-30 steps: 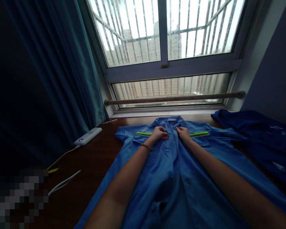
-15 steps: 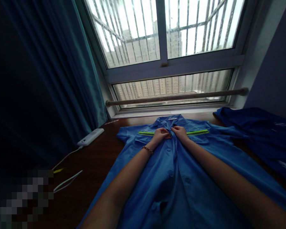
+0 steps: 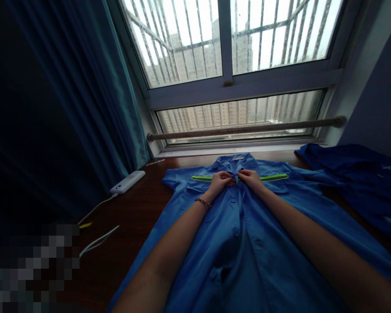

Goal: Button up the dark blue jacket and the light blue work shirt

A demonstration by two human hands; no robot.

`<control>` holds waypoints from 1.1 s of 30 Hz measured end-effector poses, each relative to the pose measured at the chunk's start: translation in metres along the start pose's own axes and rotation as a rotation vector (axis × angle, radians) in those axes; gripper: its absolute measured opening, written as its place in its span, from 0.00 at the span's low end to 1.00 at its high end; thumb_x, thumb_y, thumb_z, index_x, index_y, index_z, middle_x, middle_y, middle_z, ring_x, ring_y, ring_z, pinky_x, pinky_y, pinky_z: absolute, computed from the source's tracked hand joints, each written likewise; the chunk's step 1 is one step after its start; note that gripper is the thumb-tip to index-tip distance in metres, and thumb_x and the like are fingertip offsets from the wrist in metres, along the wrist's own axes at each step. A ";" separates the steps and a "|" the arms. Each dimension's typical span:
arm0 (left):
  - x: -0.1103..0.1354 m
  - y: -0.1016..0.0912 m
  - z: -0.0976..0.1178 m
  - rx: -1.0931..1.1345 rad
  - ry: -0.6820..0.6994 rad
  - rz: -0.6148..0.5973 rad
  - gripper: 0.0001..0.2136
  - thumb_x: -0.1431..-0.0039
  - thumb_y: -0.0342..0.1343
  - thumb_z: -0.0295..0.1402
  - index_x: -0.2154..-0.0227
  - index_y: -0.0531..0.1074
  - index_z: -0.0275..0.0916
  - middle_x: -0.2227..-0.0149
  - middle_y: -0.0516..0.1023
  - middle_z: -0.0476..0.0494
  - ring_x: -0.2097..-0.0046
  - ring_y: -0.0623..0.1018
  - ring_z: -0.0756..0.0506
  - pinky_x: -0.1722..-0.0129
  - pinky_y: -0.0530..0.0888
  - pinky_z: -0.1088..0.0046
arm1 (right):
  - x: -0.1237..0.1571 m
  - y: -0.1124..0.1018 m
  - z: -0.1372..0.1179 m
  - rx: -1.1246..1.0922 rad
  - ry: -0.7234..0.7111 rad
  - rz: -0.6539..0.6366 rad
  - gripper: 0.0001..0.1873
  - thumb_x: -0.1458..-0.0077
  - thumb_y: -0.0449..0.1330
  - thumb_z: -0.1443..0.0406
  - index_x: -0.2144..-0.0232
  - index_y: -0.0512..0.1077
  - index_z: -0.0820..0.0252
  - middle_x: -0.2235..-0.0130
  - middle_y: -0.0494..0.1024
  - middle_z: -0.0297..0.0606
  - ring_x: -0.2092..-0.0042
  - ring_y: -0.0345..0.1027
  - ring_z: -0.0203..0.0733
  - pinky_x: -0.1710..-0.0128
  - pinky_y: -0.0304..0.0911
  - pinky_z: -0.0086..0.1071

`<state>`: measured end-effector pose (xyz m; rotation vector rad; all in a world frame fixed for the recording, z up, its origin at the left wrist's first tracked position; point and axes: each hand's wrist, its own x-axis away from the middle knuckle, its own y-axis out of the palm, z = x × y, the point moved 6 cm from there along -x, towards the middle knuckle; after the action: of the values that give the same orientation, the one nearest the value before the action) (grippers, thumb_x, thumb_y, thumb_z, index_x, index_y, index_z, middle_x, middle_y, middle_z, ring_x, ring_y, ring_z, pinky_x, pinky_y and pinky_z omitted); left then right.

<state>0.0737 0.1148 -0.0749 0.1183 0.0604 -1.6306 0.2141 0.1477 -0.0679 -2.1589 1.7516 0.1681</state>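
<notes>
A blue short-sleeved work shirt lies spread out, its collar toward the window and a yellow-green stripe across the chest. At the front placket, just below the collar, my left hand pinches one edge of the shirt. My right hand pinches the cloth right beside it, the fingertips of both hands almost meeting. Whatever button sits between the fingers is too small to make out. Lower down the placket, several buttons show, and the two front edges lie apart toward the hem.
A dark blue garment lies to the right, beside the shirt's sleeve. On the brown wooden surface at left are a white power bank with a cable and another white cable. A curtain and a barred window stand beyond.
My fingertips have drawn slightly closer together at the placket. The view has shifted a little, so the scene sits slightly differently in the picture; the shirt stays spread out.
</notes>
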 end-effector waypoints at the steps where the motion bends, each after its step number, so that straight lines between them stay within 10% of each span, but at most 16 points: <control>1: 0.001 0.000 0.001 -0.003 0.009 -0.006 0.09 0.55 0.59 0.28 0.71 0.67 0.32 0.74 0.77 0.43 0.72 0.77 0.48 0.69 0.74 0.70 | 0.000 0.000 0.000 -0.001 0.004 -0.005 0.16 0.59 0.57 0.54 0.79 0.70 0.64 0.81 0.69 0.32 0.77 0.59 0.33 0.78 0.52 0.25; 11: 0.006 0.003 0.009 -0.045 0.045 0.002 0.09 0.57 0.60 0.29 0.73 0.67 0.33 0.77 0.75 0.46 0.74 0.76 0.49 0.71 0.74 0.72 | 0.004 0.003 -0.005 0.044 -0.044 -0.046 0.13 0.58 0.56 0.62 0.70 0.75 0.62 0.69 0.77 0.37 0.66 0.69 0.40 0.65 0.62 0.30; 24: 0.002 -0.001 0.008 -0.157 0.080 0.095 0.12 0.55 0.59 0.34 0.71 0.62 0.35 0.82 0.68 0.54 0.80 0.70 0.53 0.79 0.68 0.79 | 0.020 0.018 -0.036 0.660 -0.253 0.007 0.08 0.52 0.54 0.66 0.70 0.73 0.58 0.65 0.72 0.38 0.65 0.65 0.38 0.65 0.58 0.29; 33: -0.004 -0.007 -0.003 -0.134 -0.001 0.217 0.09 0.52 0.53 0.23 0.70 0.58 0.37 0.83 0.65 0.57 0.83 0.67 0.55 0.81 0.64 0.81 | 0.008 0.014 -0.015 0.299 -0.118 0.001 0.11 0.60 0.60 0.68 0.68 0.70 0.62 0.70 0.75 0.35 0.69 0.68 0.36 0.66 0.62 0.29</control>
<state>0.0667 0.1198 -0.0774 0.0203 0.1503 -1.4058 0.2001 0.1322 -0.0592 -1.8950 1.5987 0.0301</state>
